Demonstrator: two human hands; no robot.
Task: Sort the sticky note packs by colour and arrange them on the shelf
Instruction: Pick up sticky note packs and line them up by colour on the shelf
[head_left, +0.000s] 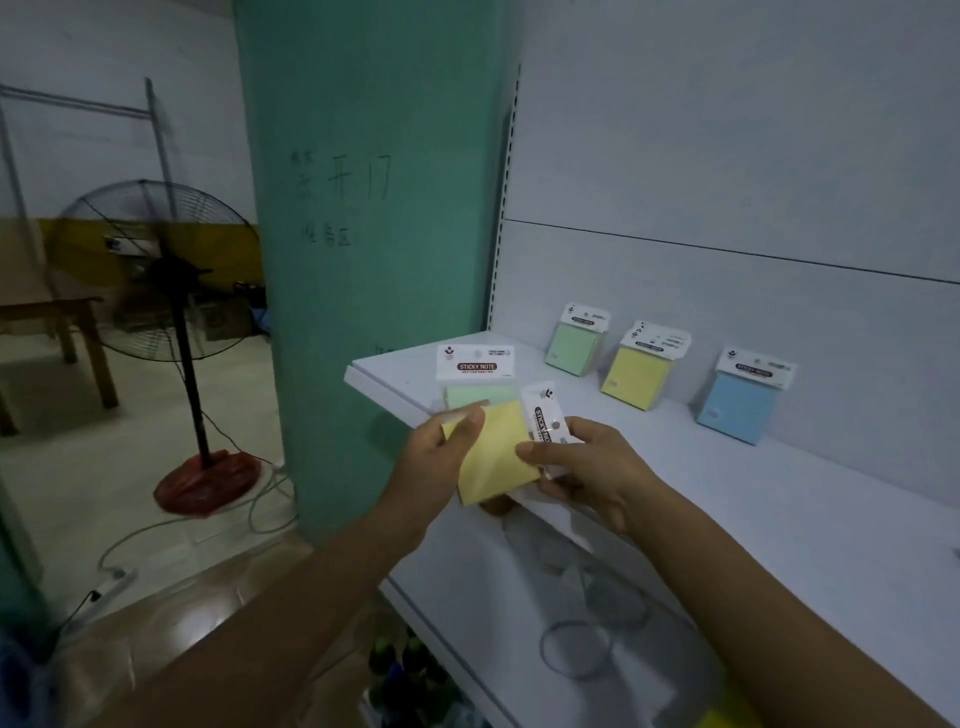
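Both hands hold sticky note packs over the front left corner of the white shelf. A yellow pack lies on top, turned so its white header points right; my right hand grips that header end and my left hand grips its left edge. Behind it a green pack with an upright "STICKY NOTE" header sticks out above my left fingers. Against the shelf's back panel lean three packs: green, yellow, blue.
A teal pillar stands just left of the shelf. A standing fan with a red base and trailing cables occupies the floor at left. A lower shelf holds clear round items, with yellow packs at the bottom right.
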